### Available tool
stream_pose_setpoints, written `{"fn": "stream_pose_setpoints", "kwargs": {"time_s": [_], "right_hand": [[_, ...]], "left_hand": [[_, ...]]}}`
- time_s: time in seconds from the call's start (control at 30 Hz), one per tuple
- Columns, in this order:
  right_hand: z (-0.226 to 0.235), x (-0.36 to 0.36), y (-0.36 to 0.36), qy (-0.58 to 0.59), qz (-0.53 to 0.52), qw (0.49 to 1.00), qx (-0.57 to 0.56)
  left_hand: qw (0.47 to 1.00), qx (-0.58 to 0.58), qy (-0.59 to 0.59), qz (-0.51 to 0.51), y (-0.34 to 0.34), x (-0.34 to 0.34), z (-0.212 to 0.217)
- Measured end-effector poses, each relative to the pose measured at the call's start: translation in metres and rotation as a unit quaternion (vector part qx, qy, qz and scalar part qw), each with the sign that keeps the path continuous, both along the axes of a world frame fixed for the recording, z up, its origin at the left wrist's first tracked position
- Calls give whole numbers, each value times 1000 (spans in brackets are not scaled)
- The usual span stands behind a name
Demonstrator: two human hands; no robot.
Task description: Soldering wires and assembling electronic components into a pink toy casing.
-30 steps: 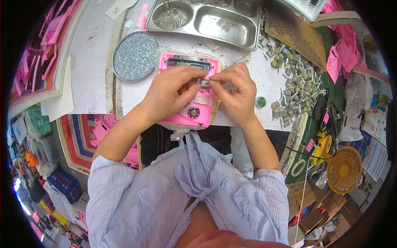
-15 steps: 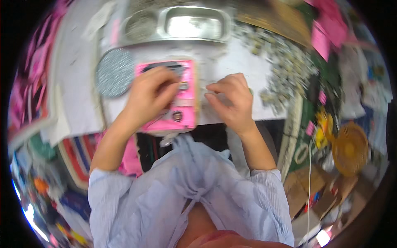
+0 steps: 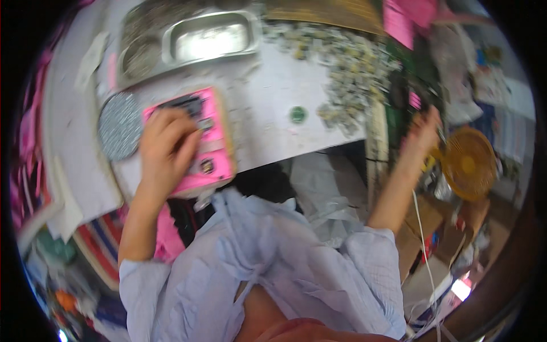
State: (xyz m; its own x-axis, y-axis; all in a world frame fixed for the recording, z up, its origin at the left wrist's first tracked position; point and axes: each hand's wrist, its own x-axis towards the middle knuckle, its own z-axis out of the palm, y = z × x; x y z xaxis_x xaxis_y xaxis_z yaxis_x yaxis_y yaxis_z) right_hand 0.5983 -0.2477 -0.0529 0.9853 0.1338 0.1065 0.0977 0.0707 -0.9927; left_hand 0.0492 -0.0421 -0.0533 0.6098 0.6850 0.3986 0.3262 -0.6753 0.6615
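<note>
My left hand [image 3: 165, 139] rests on a pink-topped block [image 3: 219, 165] at the table's near edge, its fingers bent and drawn together. Whatever they hold, if anything, is hidden under them. On the block's top are a dark bar [image 3: 195, 106], a small metallic piece [image 3: 206, 124] and a small dark square fitting [image 3: 206, 166]. My right hand [image 3: 423, 132] is stretched far out to the right, beyond the table's edge, beside an orange-brown basket. Its fingers look closed around something too small and blurred to name.
Left of the block stands a round tray of silvery bits [image 3: 121, 126]. A divided steel tray [image 3: 211, 37] lies behind. Many small metallic pieces [image 3: 353, 68] are heaped at the right, with a green disc [image 3: 298, 114] nearby. The round basket [image 3: 468, 164] and a white cord [image 3: 420, 219] are at far right.
My right hand has swung from beside the block out past the table's right edge. The view has turned, and the green disc now shows fully. My left hand stays on the block.
</note>
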Motion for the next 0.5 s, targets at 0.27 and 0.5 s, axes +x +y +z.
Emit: {"fn": "stream_pose_setpoints", "kwargs": {"time_s": [0.27,0.5], "right_hand": [[21,-141,-23,99,148,968,178],[-14,-291,48,-22,511,859,-12]], "left_hand": [[996,15,52,66,-7,-4,-10],[996,42,55,65,-4,5,-14]]}}
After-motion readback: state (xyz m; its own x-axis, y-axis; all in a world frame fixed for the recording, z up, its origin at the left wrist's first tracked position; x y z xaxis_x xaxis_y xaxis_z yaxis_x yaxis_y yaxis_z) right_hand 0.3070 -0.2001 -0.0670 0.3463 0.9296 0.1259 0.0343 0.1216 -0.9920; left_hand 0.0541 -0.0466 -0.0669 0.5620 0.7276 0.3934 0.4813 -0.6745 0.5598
